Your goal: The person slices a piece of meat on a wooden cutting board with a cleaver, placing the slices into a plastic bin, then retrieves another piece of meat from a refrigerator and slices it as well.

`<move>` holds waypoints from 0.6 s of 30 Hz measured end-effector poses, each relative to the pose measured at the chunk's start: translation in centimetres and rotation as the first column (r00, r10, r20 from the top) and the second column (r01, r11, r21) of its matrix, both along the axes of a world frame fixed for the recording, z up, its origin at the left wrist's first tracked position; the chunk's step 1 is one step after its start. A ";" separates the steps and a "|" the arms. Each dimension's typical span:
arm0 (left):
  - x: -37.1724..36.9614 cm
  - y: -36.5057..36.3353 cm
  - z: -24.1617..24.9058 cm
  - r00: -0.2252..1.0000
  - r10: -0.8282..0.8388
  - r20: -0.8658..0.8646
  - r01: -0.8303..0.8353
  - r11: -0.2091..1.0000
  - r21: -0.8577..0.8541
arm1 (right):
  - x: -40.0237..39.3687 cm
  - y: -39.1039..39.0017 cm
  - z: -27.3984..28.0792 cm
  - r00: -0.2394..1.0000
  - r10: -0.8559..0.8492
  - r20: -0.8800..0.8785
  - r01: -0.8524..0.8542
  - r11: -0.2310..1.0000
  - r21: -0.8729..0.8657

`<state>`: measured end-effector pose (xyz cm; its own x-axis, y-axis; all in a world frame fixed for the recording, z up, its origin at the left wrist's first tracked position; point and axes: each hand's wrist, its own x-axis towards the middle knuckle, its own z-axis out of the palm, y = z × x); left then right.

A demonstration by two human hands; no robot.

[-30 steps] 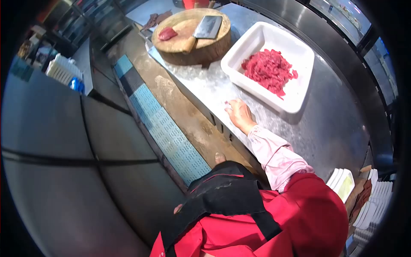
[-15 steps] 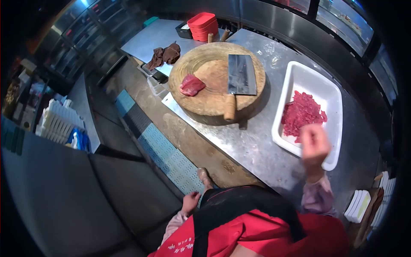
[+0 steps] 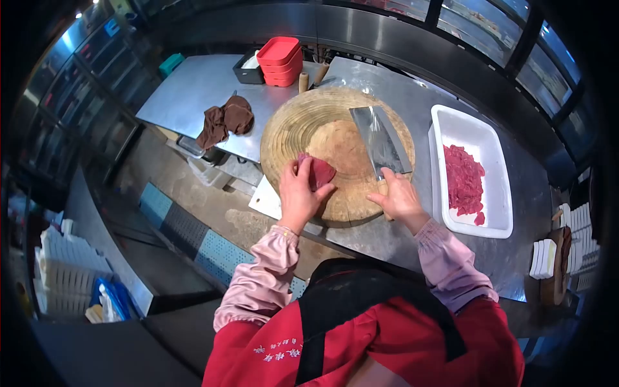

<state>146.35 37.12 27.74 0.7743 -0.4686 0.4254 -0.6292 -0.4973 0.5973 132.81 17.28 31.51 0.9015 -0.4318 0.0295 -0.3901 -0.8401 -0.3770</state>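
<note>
On the round wooden chopping block lies a piece of red meat. My left hand holds its near left side between thumb and fingers. A cleaver with a broad metal blade is at the block's right side, its blade pointing away from me and looking tilted. My right hand is closed around its wooden handle, which the palm partly hides. To the right, a white tub contains a heap of cut red meat.
Behind the block stand stacked red containers, a black box and two wooden handles. A brown cloth lies on the metal table at back left. White folded items sit at far right.
My right hand has moved from over the tub to the cleaver's handle, and the blade has turned. My left hand has come up from beside my body onto the meat. The view has shifted.
</note>
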 end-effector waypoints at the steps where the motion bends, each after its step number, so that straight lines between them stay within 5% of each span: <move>1: 0.1 -0.6 -0.7 0.996 0.055 0.071 -0.059 0.997 0.053 | 0.6 -0.1 -0.1 0.997 -0.022 -0.071 0.026 0.999 0.048; 3: 0.3 -1.4 -1.2 0.994 0.076 0.078 -0.081 0.995 0.056 | 1.0 -0.9 -0.2 0.999 -0.012 -0.043 0.014 0.999 0.037; 5: 0.5 -2.0 -0.6 0.996 0.091 0.017 -0.092 0.993 0.070 | 1.8 -2.6 1.0 0.985 -0.037 -0.166 0.084 0.953 0.291; 6: 0.7 -2.3 -0.1 0.994 0.105 -0.036 -0.103 0.992 0.075 | 2.0 -3.7 0.4 0.995 0.048 0.092 -0.059 0.992 0.115; 7: 0.8 -2.5 0.0 0.994 0.104 -0.024 -0.101 0.990 0.097 | 1.8 -5.3 0.4 0.998 -0.030 0.062 0.011 0.956 0.292; 9: 0.7 -3.1 -0.1 0.980 0.165 -0.108 -0.163 0.986 0.030 | 1.4 -6.3 4.4 0.992 -0.121 0.031 0.075 0.778 0.624; 12: 0.4 -3.7 -0.4 0.972 0.207 -0.110 -0.208 0.978 0.001 | 0.4 -7.4 7.0 0.917 -0.084 0.390 -0.235 0.675 0.699; 13: 0.0 -4.0 -0.5 0.971 0.211 -0.114 -0.210 0.978 0.020 | 0.0 -7.2 8.1 0.920 -0.088 0.381 -0.232 0.662 0.713; 15: -0.9 -4.5 -0.2 0.966 0.204 -0.158 -0.218 0.973 -0.079 | -0.6 -7.2 10.5 0.902 -0.224 0.370 -0.259 0.404 0.877; 17: -1.5 -4.8 -0.1 0.971 0.193 -0.138 -0.198 0.980 -0.025 | -0.4 -8.5 9.9 0.943 -0.099 0.318 -0.237 0.468 0.851; 18: -1.7 -4.8 -0.3 0.988 0.146 -0.058 -0.146 0.989 0.010 | -0.6 -8.9 8.9 0.979 -0.045 0.198 -0.129 0.615 0.777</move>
